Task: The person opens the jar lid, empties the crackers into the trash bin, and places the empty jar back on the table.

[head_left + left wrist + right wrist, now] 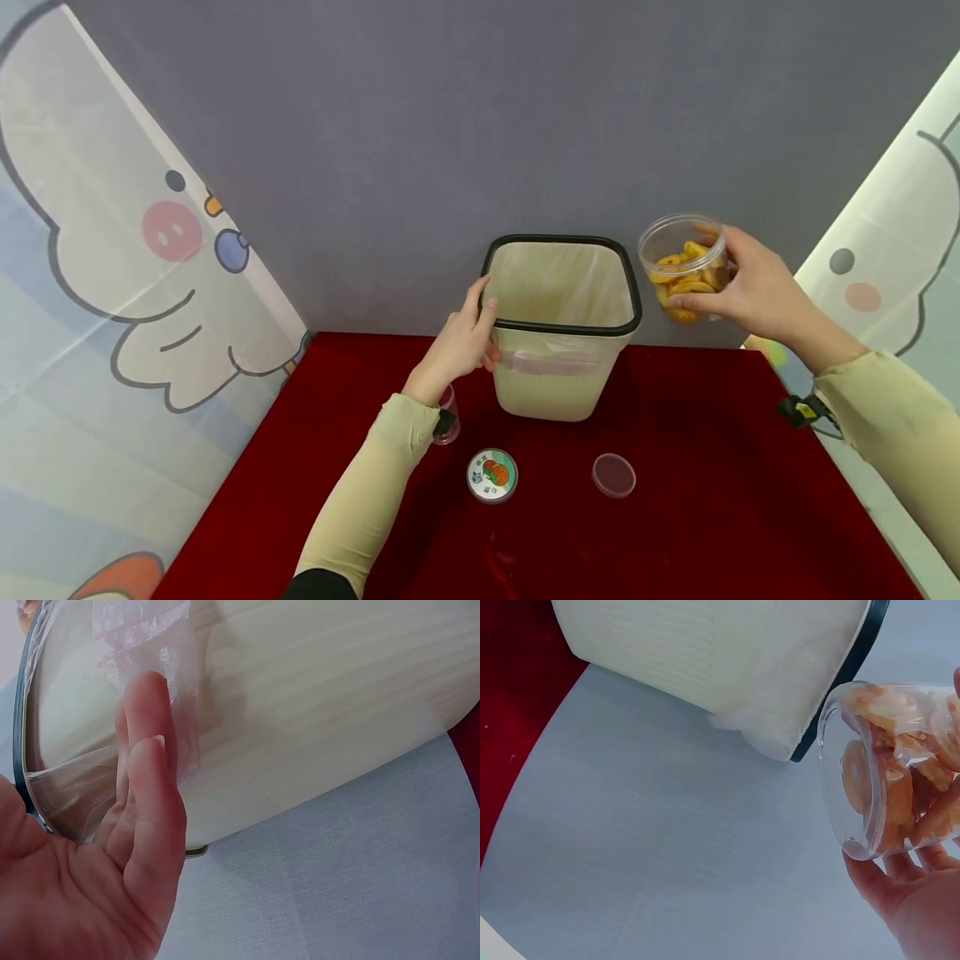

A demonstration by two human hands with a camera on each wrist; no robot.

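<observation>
A cream trash bin (555, 383) with a black rim and a clear plastic liner stands upright near the grey wall. My left hand (461, 337) grips its left rim; in the left wrist view, several fingers (154, 772) lie along the outside, over the folded liner. To the right of the bin, my right hand (757, 283) holds a clear plastic jar (682, 267) up off the table, lidless and tilted toward the bin. Inside the jar are yellow-orange slices (900, 787), some looking film-wrapped. The jar's mouth is close to the bin's rim in the right wrist view.
On the dark red tabletop (697, 500) lie a round lid (492, 476) with an orange-fruit label and a clear lid (613, 476). A small clear container (448, 421) is partly hidden behind the left wrist. Cartoon-printed cloths (97, 275) hang at both sides.
</observation>
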